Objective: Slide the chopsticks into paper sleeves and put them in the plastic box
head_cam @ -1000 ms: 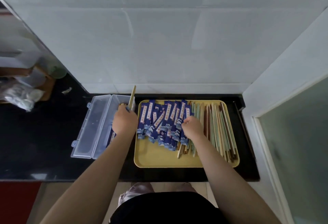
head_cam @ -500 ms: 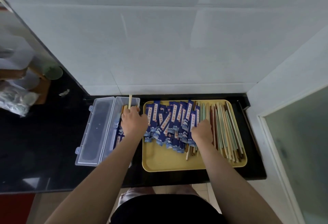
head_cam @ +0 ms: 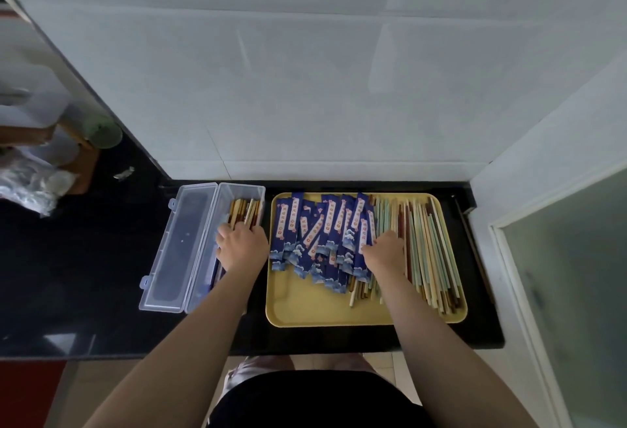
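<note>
My left hand [head_cam: 242,246] is down inside the plastic box [head_cam: 237,191], its grip curled over the near ends of the chopsticks already packed there; whether the fingers actually clamp one of them or only press on the bundle I cannot tell, since the knuckles hide the contact. Those packed chopsticks [head_cam: 245,212] lie with their long axis running from 6 to 12 o'clock, tips toward the wall, and roughly eight ends show past my fingers, too crowded to count exactly. The box's hinged lid [head_cam: 176,251] lies flat open at 9 o'clock of the box. My right hand [head_cam: 385,251] rests on the yellow tray [head_cam: 305,308], fingers bent down where the blue paper sleeves [head_cam: 319,230] meet the loose chopsticks [head_cam: 427,251]; I cannot tell whether that grip has closed on anything. The sleeves are fanned in an overlapping heap over the tray's 9 o'clock half, about a dozen or more, long axes mostly toward 12 o'clock, a few tilted toward 1. The loose chopsticks fill the 3 o'clock half, several dozen in green, cream and brown, lying parallel and pointing at 12. Tray and box sit side by side on the black bench [head_cam: 84,275].
</note>
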Motion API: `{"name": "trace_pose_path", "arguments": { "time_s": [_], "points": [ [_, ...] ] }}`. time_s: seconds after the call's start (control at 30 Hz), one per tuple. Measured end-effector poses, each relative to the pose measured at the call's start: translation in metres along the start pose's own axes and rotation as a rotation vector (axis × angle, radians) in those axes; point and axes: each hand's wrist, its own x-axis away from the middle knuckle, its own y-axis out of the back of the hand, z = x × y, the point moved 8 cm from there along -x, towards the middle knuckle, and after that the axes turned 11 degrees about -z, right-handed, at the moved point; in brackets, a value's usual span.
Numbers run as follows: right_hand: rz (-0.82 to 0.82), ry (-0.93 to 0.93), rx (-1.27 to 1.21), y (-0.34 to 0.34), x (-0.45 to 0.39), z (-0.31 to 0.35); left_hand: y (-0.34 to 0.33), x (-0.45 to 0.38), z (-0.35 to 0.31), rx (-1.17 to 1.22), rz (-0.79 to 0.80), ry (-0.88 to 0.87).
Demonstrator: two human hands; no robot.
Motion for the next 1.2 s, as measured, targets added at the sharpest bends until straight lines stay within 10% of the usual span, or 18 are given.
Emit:
{"name": "trace_pose_path", "arguments": {
  "time_s": [0.23,0.53,0.77,1.0,1.2],
  "points": [
    [-0.009,0.012,0.012,0.009,-0.001,-0.004,-0.006,0.012,-0.003,0.059,-0.017,-0.037],
    [-0.217,0.057,-0.156,0.064,0.001,-0.003,0.015,0.047,-0.094,0.229,-0.211,-0.491],
    [0.343,0.257,-0.357,0.077,0.022,0.031,-0.034,0.114,-0.178,-0.217,0.035,-1.038],
    [0.236,0.049,-0.521,0.085,-0.001,-0.009,-0.066,0.116,-0.169,-0.176,0.315,-0.727],
    [0.206,0.145,0.019,0.046,-0.008,-0.04,-0.075,0.109,-0.14,-0.045,0.328,-0.531]
  ]
}}
